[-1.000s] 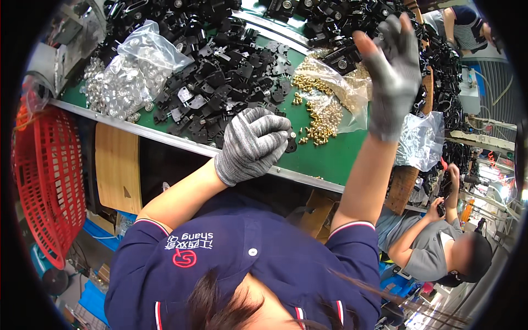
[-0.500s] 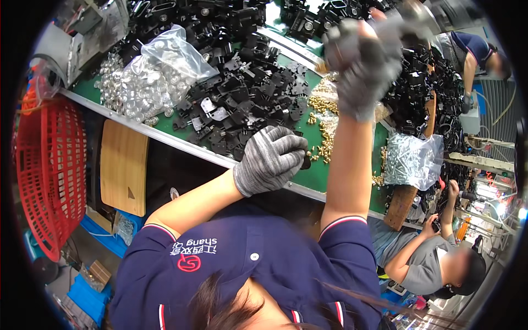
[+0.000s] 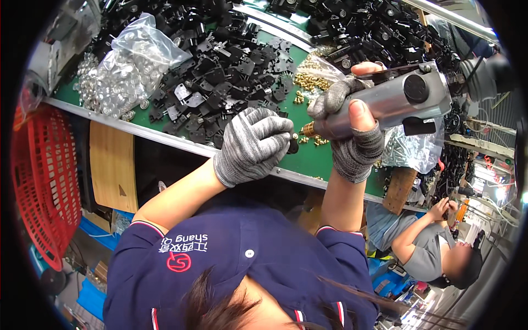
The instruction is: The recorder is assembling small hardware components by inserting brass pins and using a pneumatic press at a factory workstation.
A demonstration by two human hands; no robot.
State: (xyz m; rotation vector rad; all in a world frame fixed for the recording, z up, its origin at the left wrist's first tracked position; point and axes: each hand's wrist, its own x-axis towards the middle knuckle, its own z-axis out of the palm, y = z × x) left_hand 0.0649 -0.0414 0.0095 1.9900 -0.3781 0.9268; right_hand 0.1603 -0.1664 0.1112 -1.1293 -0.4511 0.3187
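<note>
My left hand [image 3: 254,144], in a grey knit glove, is closed around a small black part [image 3: 293,146] at the table's near edge. Only the end of that part shows past my fingers, with a small brass-coloured piece by it. A silver-grey power screwdriver [image 3: 388,104] lies across my right hand [image 3: 358,147], whose bare thumb and gloved fingers wrap its body. The driver's brass-coloured tip [image 3: 308,130] points left and sits just beside the black part; whether they touch I cannot tell. Small brass screws [image 3: 311,82] are scattered on the green tabletop [image 3: 301,165] behind the tip.
A heap of black plates [image 3: 220,74] spreads beyond my left hand, beside a clear bag of silver round pieces [image 3: 135,69]. Another bag holds silver screws [image 3: 404,148] at the right. A red basket [image 3: 47,181] stands left. A co-worker in grey [image 3: 421,245] is at the right.
My right hand has come down and nearer from the far right, bringing the power screwdriver up to my left hand. My left hand keeps its closed grip, shifted slightly left in view.
</note>
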